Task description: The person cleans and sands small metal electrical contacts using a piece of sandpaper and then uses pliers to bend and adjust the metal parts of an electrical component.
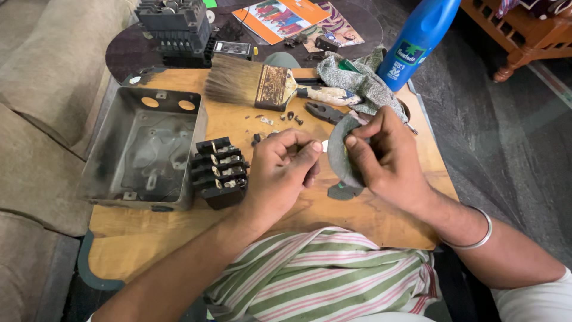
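Bare tabletop (333, 217) lies open just below both hands. A black switch block (220, 172) crowds their left; brush (253, 85) and pliers (325, 111) bar the way above.

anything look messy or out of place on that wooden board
Yes: small screws and bits lie loose and scattered on the wooden board below the worn paintbrush, beside the pliers. The metal box looks grimy.
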